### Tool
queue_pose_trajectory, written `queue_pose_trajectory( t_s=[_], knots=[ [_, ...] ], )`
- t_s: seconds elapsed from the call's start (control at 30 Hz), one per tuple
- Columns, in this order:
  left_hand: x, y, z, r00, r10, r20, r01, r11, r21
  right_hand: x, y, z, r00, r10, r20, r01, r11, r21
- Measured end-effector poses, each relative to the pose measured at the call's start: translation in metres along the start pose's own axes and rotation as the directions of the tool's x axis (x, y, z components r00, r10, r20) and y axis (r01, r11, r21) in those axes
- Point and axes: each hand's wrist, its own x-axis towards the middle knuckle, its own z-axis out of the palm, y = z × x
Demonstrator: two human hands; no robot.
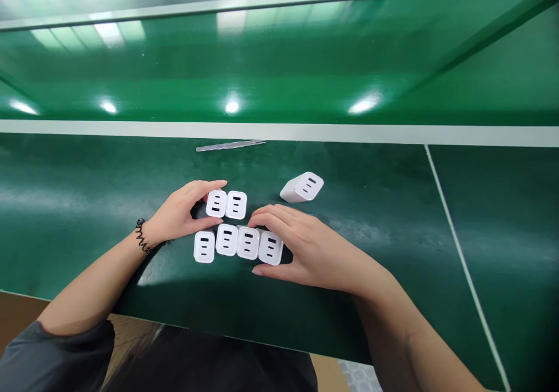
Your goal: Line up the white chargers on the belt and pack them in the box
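Observation:
Several white charger blocks with three slots on top stand upright in two rows on the green table. My left hand curls round the left end of the back pair, thumb and fingers on the leftmost block. My right hand cups the right end of the front row, fingers over the rightmost block and thumb below it. One more charger lies tipped on its side behind my right hand, apart from the rows.
Metal tweezers lie at the back of the table near a grey rail. Beyond the rail runs a shiny green belt. A white line crosses the table on the right. The table's near edge is by my body.

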Motion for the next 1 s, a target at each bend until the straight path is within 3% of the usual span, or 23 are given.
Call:
queue_pose_trajectory(
  t_s=[0.4, 0.67, 0.8, 1.0],
  knots=[
    [0.0, 0.002, 0.001, 1.0, -0.005, -0.027, 0.003, 0.997, -0.074, 0.0, -0.001, -0.001, 1.0, -0.003, 0.006, 0.003, 1.0, -0.005],
    [0.0, 0.004, -0.007, 0.998, -0.07, 0.009, 0.069, 0.962, -0.262, 0.0, -0.001, -0.001, 1.0, -0.009, 0.007, 0.009, 1.0, -0.005],
    [0.001, 0.001, -0.012, 1.0, -0.008, 0.014, 0.012, 0.952, -0.307, -0.001, -0.001, -0.001, 1.0, -0.008, 0.004, 0.008, 1.0, -0.008],
    [0.001, -0.002, -0.008, 0.996, -0.045, -0.079, 0.015, 0.942, -0.337, -0.001, -0.001, 0.0, 1.0, -0.018, -0.019, 0.018, 1.0, -0.013]
  ],
)
